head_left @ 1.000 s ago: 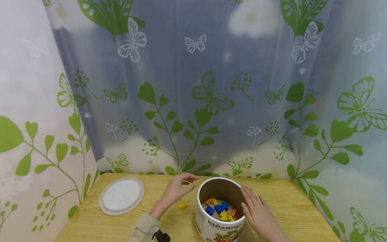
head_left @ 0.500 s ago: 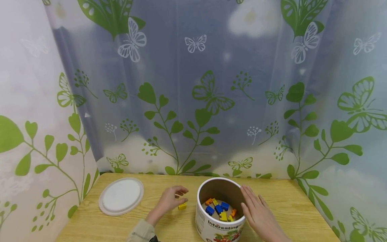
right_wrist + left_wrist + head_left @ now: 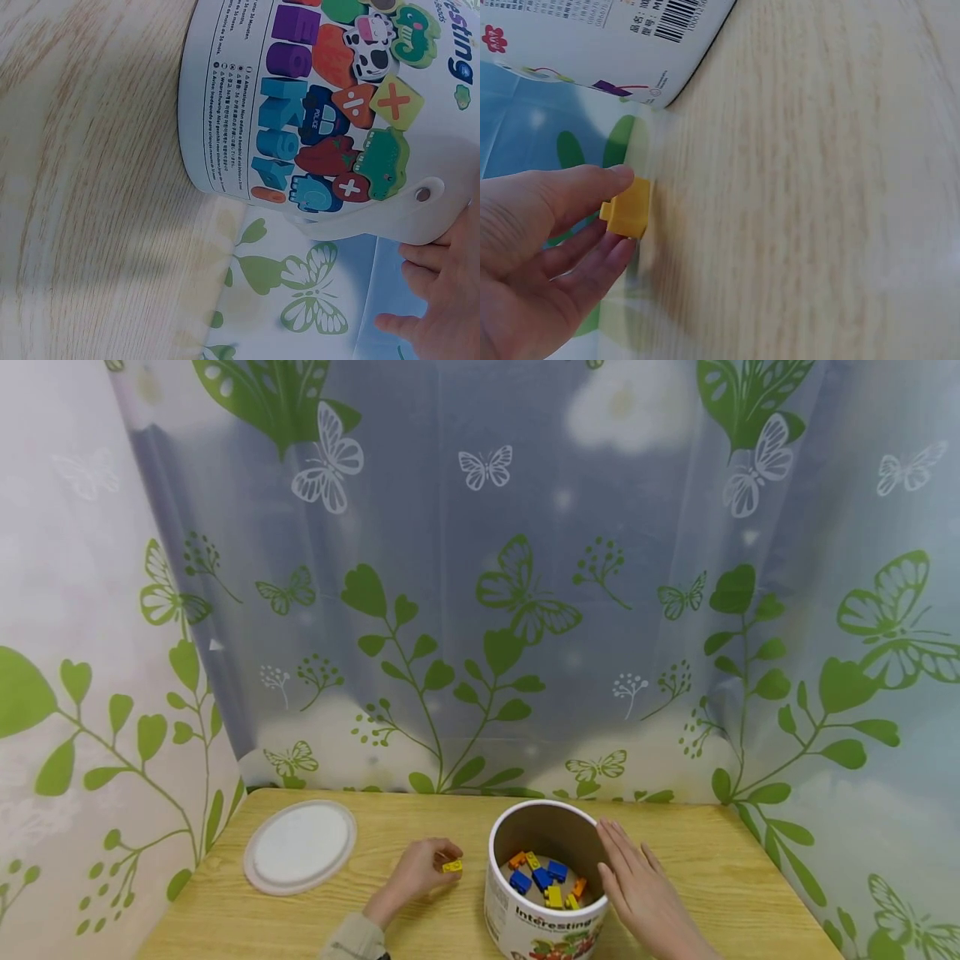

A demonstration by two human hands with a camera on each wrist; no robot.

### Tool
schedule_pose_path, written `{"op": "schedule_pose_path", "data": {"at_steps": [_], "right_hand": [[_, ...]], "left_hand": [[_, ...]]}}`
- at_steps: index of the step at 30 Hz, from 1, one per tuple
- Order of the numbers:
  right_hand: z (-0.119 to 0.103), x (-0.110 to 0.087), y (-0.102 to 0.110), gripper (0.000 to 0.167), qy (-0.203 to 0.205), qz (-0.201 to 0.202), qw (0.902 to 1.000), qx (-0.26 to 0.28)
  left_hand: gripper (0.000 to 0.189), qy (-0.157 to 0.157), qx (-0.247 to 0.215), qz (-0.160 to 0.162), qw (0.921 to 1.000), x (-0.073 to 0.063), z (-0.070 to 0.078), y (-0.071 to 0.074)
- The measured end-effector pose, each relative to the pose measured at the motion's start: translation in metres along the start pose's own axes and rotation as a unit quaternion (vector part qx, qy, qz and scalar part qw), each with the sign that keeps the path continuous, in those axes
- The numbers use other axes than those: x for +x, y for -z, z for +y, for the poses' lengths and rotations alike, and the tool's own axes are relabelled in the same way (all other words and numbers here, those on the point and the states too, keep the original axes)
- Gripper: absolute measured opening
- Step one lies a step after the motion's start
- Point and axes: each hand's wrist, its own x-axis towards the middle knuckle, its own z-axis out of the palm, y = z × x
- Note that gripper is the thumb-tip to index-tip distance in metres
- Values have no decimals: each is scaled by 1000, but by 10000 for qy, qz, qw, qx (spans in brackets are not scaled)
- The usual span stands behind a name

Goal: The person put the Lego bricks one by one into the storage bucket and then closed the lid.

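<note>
My left hand [image 3: 422, 868] is low over the wooden table, left of a white bucket [image 3: 501, 906]. Its thumb and fingers pinch a small yellow toy brick [image 3: 452, 866], and the left wrist view shows that brick [image 3: 630, 210] between thumb and fingertips, close over the wood. On the bucket's right side, my right hand [image 3: 648, 893] rests at the rim with its fingers stretched out. The right wrist view has this hand [image 3: 450, 289] partly cut off at the edge, beside the printed bucket wall [image 3: 300, 112]. Inside the bucket lie several blue bricks [image 3: 542, 880], with yellow and orange ones among them.
A round white lid [image 3: 300, 847] lies on the table's left part. The wooden table [image 3: 202, 910] ends at the back against a hanging sheet [image 3: 420, 693] printed with leaves and butterflies. Similar sheets stand on both sides.
My left hand has moved left and down from beside the bucket rim to the yellow toy brick and taken hold of it. The right hand and the bucket have stayed in place.
</note>
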Motion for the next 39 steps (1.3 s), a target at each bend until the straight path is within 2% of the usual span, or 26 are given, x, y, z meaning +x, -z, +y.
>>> {"op": "schedule_pose_path", "data": {"at_steps": [9, 19, 29, 39], "right_hand": [[-1, -1, 1, 54, 36, 45, 10000, -1], [-3, 0, 2, 54, 37, 66, 10000, 18], [-1, 0, 0, 53, 84, 113, 9999, -22], [0, 0, 0, 53, 39, 45, 10000, 67]], "left_hand": [[17, 68, -35, 100, 9999, -1, -1, -2], [19, 42, -158, 197, 9997, 2, 7, 12], [19, 26, -108, 309, 9995, 0, 32, 33], [19, -218, -3, 407, 9989, 3, 60, 49]]}}
